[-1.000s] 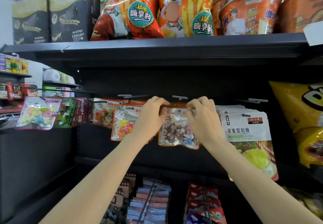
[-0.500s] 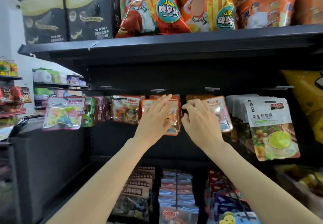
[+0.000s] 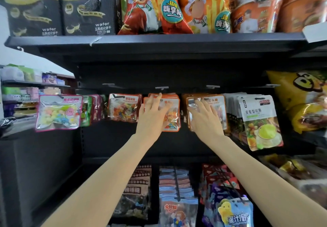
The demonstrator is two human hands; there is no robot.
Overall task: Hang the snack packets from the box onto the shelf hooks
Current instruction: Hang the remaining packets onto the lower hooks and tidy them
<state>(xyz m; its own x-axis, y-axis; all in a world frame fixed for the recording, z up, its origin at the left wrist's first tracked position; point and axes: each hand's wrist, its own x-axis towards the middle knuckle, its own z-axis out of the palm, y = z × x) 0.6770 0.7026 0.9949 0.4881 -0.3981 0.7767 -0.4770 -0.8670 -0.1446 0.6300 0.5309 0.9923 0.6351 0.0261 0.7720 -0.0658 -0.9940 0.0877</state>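
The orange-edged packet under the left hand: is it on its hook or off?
On: the packet hangs below its hook; left hand presses flat on it.

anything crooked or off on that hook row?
Mostly tidy. The pink-edged candy packet at the far left hangs tilted and juts out ahead of its stack. The left hand and right hand lie flat on the two orange-edged packet stacks. No spills or tears visible.

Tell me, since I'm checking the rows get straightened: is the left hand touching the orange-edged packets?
Touching. The head view shows the left hand lying flat, fingers straight, against the front of the orange-edged packets hanging from their hook.
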